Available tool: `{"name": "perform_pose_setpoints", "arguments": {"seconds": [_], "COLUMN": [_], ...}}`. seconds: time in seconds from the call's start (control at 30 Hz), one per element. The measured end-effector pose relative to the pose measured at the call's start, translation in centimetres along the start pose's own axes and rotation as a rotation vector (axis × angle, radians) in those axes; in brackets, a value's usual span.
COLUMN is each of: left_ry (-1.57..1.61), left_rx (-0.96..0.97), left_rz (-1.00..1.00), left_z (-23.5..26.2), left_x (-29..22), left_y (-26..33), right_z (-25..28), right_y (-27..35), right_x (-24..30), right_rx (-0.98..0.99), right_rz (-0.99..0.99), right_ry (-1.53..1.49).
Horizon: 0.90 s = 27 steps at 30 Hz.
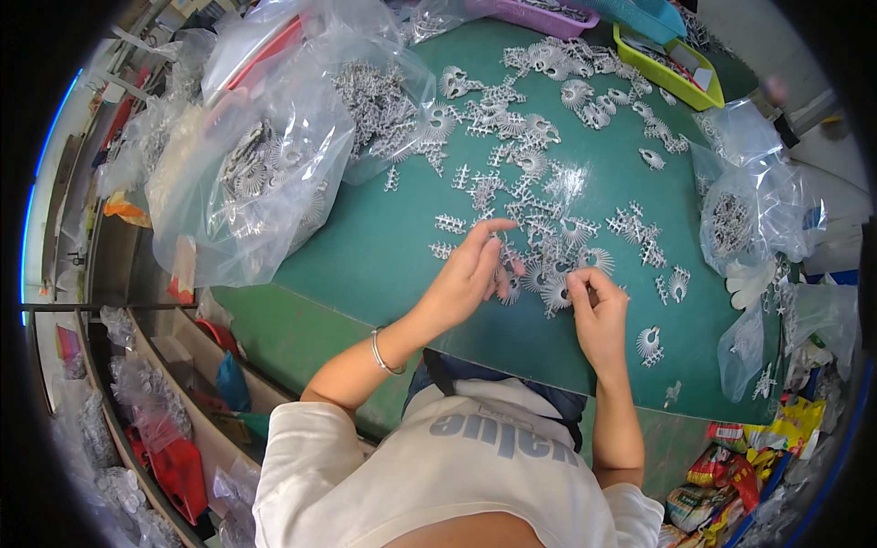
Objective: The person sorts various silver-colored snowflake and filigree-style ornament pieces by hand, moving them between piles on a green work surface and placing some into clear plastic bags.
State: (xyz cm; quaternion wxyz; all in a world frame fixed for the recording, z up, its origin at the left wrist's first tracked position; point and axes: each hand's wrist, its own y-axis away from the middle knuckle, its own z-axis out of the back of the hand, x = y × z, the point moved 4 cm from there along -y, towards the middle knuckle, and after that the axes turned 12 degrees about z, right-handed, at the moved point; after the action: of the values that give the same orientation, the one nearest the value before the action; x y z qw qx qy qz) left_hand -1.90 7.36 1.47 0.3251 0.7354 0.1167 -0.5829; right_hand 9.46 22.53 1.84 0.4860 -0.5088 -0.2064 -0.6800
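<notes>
Pieces (554, 292), silvery, partly hidden by hands (600, 315); fingertip contact unclear

A: Where is this seen from?
B: The wearer's head: one wide fisheye view, upright, looking steeply down past the white shirt (438, 457) at the bottom.
A: What does it face?
B: The green table (365, 242), near enough that the left hand (466, 279) and right hand (600, 320) show clearly, yet taking in shelving (183, 356) on the left.
A: And the rim?
B: Dark and rounded; straight edges curve toward it.
</notes>
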Motion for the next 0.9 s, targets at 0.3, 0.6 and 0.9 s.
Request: {"name": "perform_pose_setpoints", "arguments": {"seconds": [0.3, 0.6, 0.9], "left_ry": [0.188, -0.406, -0.746], "left_rx": [0.071, 0.012, 0.096], "left_rz": [-0.004, -0.071, -0.175], "left_z": [-1.5, -3.0, -3.3], "left_x": [-0.3, -2.1, -2.6], "left_y": [-0.5, 1.2, 1.9], "right_z": [2.2, -1.2, -0.9], "right_y": [0.0, 0.3, 1.5], "right_x": [2.6, 3.0, 2.8], "right_rx": [0.043, 0.026, -0.029], "right_rz": [0.077, 0.169, 0.009], "right_ry": [0.551, -0.079, -0.251]}}
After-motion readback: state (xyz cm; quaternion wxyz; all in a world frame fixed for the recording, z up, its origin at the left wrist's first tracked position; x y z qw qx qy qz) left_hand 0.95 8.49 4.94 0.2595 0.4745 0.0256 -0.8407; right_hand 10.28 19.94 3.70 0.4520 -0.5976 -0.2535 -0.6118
